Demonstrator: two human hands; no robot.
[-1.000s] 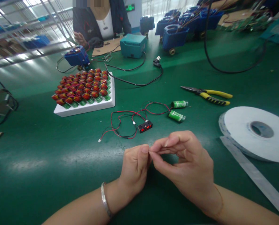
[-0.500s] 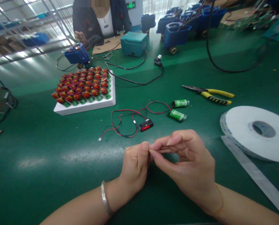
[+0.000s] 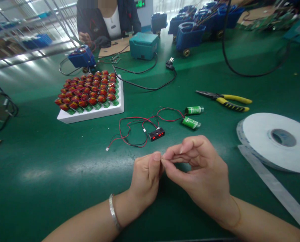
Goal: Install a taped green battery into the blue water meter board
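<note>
My left hand [image 3: 146, 179] is closed, its thumb pressed on the curled fingers. Thumb and forefinger of my right hand [image 3: 199, 171] pinch together right at the left thumb tip. Whatever lies between the fingertips is too small to make out. Just beyond the hands sits a small black display module [image 3: 157, 134] with lit red digits. Red and black wires [image 3: 133, 118] loop from it, one end carrying a white connector [image 3: 107, 149]. Two green battery cells [image 3: 191, 123] lie to the right, joined to the wires.
A white foam tray [image 3: 96, 116] of green cells with reddish tops stands left. Yellow-handled pliers [image 3: 222, 99] and a white tape roll [image 3: 258, 134] lie right. Farther back are a teal box [image 3: 144, 45], a black plug [image 3: 170, 63], blue housings [image 3: 190, 37] and a seated person [image 3: 109, 20].
Both hands keep nearly the same pose; the right hand has shifted slightly. The red digits on the display look different. The view has moved very slightly.
</note>
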